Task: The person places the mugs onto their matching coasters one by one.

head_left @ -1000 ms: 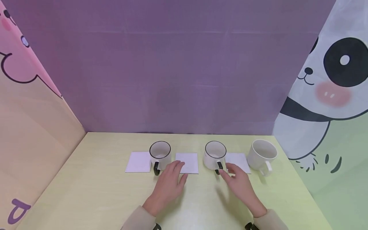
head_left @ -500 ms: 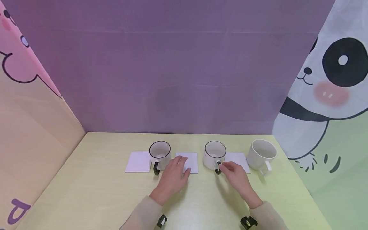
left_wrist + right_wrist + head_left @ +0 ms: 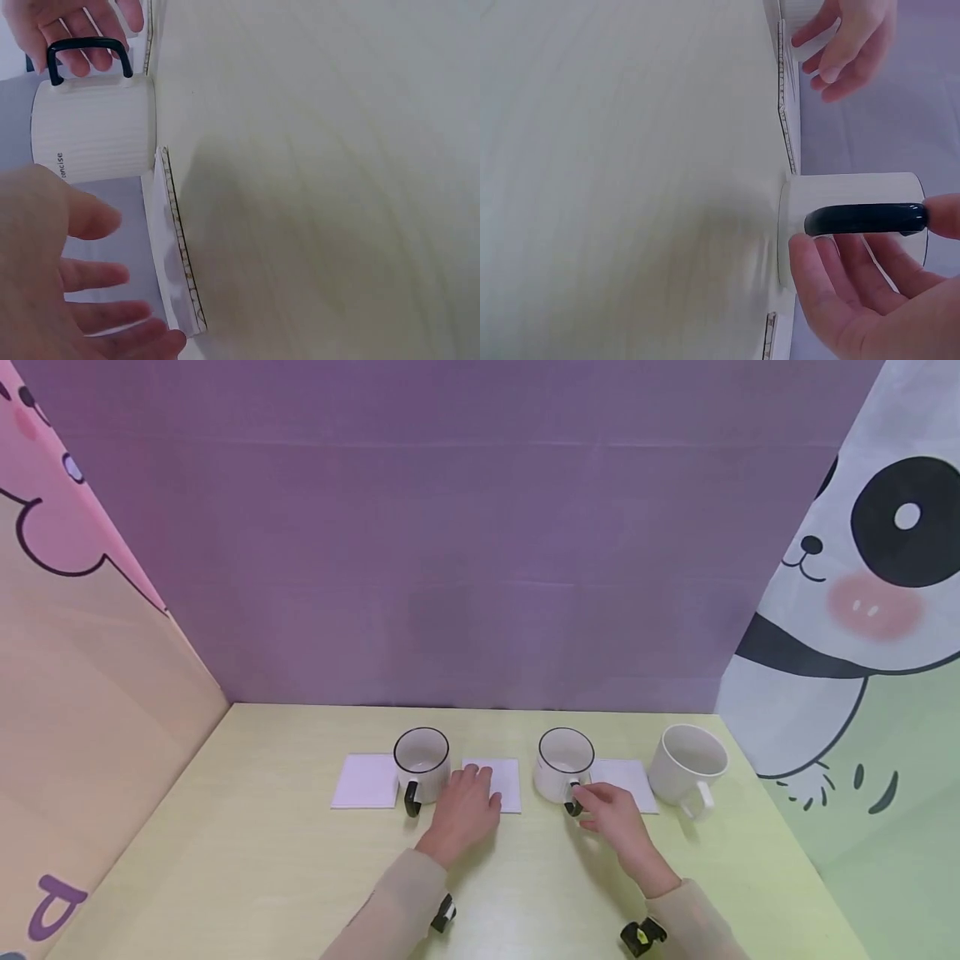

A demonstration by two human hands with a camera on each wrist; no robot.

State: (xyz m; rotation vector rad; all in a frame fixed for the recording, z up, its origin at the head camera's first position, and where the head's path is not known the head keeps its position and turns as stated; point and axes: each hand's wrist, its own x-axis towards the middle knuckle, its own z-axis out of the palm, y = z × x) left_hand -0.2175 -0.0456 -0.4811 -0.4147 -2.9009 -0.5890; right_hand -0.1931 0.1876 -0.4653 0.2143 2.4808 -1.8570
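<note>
My right hand [image 3: 618, 827] is at the black handle [image 3: 573, 807] of a white mug with a black rim [image 3: 553, 781]. In the right wrist view the thumb meets the top of that handle [image 3: 866, 218], and the fingers curl in beside it. This mug stands upright; small lettering shows on its side [image 3: 94, 127] in the left wrist view. My left hand [image 3: 463, 817] hovers over or rests on the middle white square board [image 3: 508, 787], fingers loosely spread and holding nothing. Close to its left stands another black-rimmed mug [image 3: 423, 783], handle toward me.
A plain white mug [image 3: 684, 772] stands at the right end. One white board [image 3: 362, 783] lies at the left of the row, another [image 3: 624, 781] between the two right-hand mugs. Purple cloth [image 3: 480, 568] hangs behind the table [image 3: 277, 827].
My left hand has moved right and forward over the middle board. My right hand has closed in from beside the mug handle onto it. The mugs and boards keep their places.
</note>
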